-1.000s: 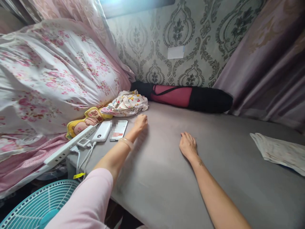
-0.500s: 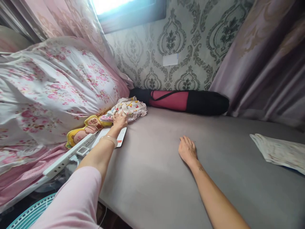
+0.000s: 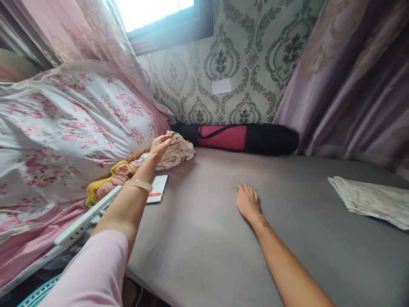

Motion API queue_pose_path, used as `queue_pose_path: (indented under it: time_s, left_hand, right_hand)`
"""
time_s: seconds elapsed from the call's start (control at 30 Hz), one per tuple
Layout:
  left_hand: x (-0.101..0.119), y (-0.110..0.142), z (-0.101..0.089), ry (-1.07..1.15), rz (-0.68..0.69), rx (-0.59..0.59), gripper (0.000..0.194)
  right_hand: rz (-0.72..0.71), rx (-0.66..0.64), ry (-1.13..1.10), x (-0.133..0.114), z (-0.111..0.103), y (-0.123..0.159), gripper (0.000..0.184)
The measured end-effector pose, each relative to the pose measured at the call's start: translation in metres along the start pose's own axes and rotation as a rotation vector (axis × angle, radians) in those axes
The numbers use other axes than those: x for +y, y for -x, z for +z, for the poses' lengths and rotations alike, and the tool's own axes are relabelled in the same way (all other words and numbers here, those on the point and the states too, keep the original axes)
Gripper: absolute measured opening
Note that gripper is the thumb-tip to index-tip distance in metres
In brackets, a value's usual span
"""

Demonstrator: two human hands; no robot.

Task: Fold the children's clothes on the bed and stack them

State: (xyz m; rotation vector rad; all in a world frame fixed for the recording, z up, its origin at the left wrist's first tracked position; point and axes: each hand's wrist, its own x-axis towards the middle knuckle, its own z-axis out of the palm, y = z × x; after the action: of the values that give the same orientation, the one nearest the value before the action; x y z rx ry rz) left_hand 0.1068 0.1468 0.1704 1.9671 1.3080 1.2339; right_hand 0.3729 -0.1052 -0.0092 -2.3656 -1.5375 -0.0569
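Observation:
My left hand (image 3: pixel 160 145) pinches the upper edge of a crumpled, light printed piece of fabric (image 3: pixel 179 153) and holds that part a little raised. The rest of the fabric lies bunched on the grey sheet (image 3: pixel 204 230), close to the wall; whether it is a garment or a cloth I cannot tell. My right hand (image 3: pixel 248 200) rests palm down on the sheet with nothing in it, its fingers stretched out and close together. Under my left forearm, a tablet-like device (image 3: pixel 159 189) with a lit white screen lies partly hidden.
A red and black long bag (image 3: pixel 223 137) lies along the wall. A folded patterned cloth (image 3: pixel 370 200) is at the right. On the left are a yellow cartoon cushion (image 3: pixel 119 174), a white power strip (image 3: pixel 75 228), floral bedding (image 3: pixel 73 123) and part of a turquoise basket (image 3: pixel 40 292).
My left hand has risen from the fabric pile, lifting one edge of it in a pinch. My right hand stays put on the sheet. The view has shifted slightly.

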Motion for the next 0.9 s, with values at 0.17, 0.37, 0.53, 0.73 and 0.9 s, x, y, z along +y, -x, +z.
queue_pose_path:
  time_s: [0.17,0.37,0.53,0.73,0.9]
  left_hand:
    - [0.050,0.006,0.019,0.509,0.039,-0.123,0.048]
    - [0.105,0.034,0.049,0.759,0.077,-0.367,0.049]
    - [0.135,0.066,0.079,0.935,0.044,-0.526,0.052]
    - [0.163,0.102,0.115,1.100,-0.064,-0.642,0.044]
    - [0.186,0.134,0.135,1.141,-0.040,-0.715,0.048]
  right_hand:
    - [-0.003,0.019,-0.021,0.000,0.001,0.001,0.047]
    - [-0.001,0.068,-0.214,0.003,-0.006,-0.002,0.044]
    - [0.052,0.222,-0.526,-0.003,-0.035,-0.008,0.039]
    - [0.068,0.529,-0.770,-0.021,-0.081,-0.003,0.040]
    - [0.111,0.635,-0.702,-0.033,-0.093,0.007,0.060]
